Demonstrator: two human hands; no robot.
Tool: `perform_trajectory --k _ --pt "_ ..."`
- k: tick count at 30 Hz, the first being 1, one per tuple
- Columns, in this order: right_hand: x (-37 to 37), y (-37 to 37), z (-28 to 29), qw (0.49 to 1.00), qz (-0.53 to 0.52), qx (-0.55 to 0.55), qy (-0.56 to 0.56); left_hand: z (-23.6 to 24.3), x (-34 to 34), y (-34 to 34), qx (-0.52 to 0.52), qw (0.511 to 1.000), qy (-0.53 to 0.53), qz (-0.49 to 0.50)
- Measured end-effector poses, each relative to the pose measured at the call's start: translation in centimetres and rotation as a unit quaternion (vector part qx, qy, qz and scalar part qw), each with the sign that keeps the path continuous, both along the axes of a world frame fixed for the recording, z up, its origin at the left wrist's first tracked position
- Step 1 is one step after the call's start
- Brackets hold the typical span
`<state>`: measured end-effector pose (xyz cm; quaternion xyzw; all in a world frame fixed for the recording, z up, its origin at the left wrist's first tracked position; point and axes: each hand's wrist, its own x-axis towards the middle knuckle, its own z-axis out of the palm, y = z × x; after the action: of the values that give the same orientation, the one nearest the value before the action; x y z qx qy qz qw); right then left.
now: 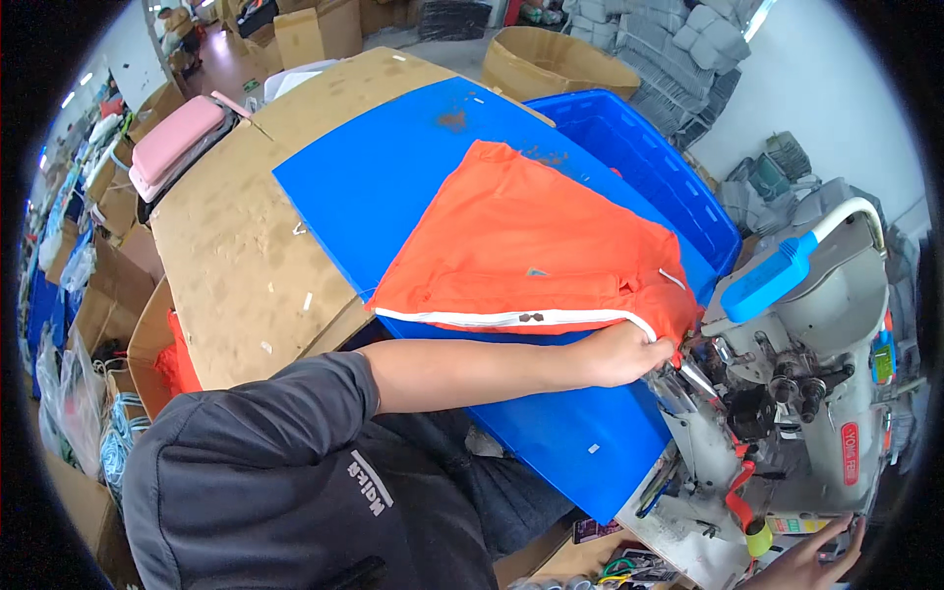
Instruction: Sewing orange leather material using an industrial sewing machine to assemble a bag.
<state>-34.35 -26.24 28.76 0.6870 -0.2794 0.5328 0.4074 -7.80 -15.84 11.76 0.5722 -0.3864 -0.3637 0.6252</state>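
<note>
Bright orange fabric garment [531,251] with a white stripe along its near edge, spread flat over a blue plastic board [383,172] on a brown cardboard-covered table [231,256]. Left hand [624,354] clenched on the garment's right corner, pressed up to the grey industrial sewing machine [796,344]. Right hand [811,560] at the lower edge, fingers spread, holding nothing. Blue plastic crate [639,147] behind the garment.
</note>
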Motion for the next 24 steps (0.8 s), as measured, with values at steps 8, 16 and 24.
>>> perform_trajectory --k 8,16,24 --pt "-0.8 -0.2 -5.1 0.996 0.028 -0.076 0.030 -0.2 0.1 -0.7 -0.057 0.997 -0.043 0.029" --pt "0.3 3.5 -2.5 0.994 0.059 0.089 -0.008 -0.9 0.5 0.9 -0.014 0.997 -0.081 -0.007" --pt "8.6 8.9 -21.8 0.752 0.268 0.588 0.129 -1.9 -1.0 -0.5 -0.089 0.995 0.034 0.035"
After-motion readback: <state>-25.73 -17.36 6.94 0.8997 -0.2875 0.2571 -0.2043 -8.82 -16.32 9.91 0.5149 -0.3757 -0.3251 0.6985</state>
